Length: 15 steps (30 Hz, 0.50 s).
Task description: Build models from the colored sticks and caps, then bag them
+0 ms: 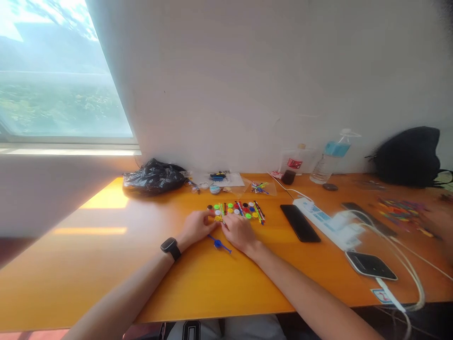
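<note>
My left hand (196,225), with a black watch (170,247) on its wrist, rests on the orange table (106,264) with curled fingers meeting my right hand (239,231) at a small yellow-green piece (220,216). Both hands pinch around it; what exactly each grips is too small to name. Just beyond lies a cluster of small coloured discs and sticks (239,210). A blue disc on a stick (219,244) lies between my wrists.
A black plastic bag (154,175) sits at the back left. A black phone (300,222), a white power strip (325,222) with cables, a second device (370,264), a water bottle (329,163) and a black bag (408,156) are to the right. Another person's blurred hand (440,222) works at far right.
</note>
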Each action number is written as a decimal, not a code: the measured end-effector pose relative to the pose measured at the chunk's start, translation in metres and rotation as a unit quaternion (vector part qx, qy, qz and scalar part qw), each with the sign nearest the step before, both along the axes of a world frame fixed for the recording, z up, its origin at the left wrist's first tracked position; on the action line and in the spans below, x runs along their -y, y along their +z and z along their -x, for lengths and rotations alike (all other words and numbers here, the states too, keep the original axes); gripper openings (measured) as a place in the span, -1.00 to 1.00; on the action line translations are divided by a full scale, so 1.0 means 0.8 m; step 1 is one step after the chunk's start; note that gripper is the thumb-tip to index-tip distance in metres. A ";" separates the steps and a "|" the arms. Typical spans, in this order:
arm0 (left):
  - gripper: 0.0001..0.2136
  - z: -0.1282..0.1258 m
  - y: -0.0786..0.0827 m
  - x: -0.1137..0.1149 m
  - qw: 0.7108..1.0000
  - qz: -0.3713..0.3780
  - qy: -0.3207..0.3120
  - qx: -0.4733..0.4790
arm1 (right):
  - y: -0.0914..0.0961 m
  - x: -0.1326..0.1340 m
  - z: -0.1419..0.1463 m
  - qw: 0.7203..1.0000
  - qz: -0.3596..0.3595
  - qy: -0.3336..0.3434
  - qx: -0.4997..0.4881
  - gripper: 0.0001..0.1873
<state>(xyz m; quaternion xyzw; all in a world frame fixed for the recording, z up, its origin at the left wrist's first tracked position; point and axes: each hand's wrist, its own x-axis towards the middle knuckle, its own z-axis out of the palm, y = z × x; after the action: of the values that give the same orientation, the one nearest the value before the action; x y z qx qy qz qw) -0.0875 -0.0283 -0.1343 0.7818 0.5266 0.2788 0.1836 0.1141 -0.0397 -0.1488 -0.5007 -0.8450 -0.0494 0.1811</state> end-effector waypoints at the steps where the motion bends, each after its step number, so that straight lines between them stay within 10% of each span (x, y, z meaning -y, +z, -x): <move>1: -0.65 0.000 -0.001 -0.001 1.000 -0.002 0.000 0.003 | 0.000 0.000 0.000 1.000 0.002 -0.003 0.004 -0.79; 15: -0.61 0.008 -0.002 0.000 0.997 0.002 0.000 0.071 | 0.003 -0.002 -0.001 0.999 0.021 -0.014 0.037 -0.71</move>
<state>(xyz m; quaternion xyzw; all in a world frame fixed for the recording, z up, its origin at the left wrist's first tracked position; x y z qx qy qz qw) -0.0937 -0.0283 -0.1358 0.7596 0.5129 0.3327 0.2219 0.1145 -0.0382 -0.1465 -0.5137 -0.8450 -0.0527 0.1388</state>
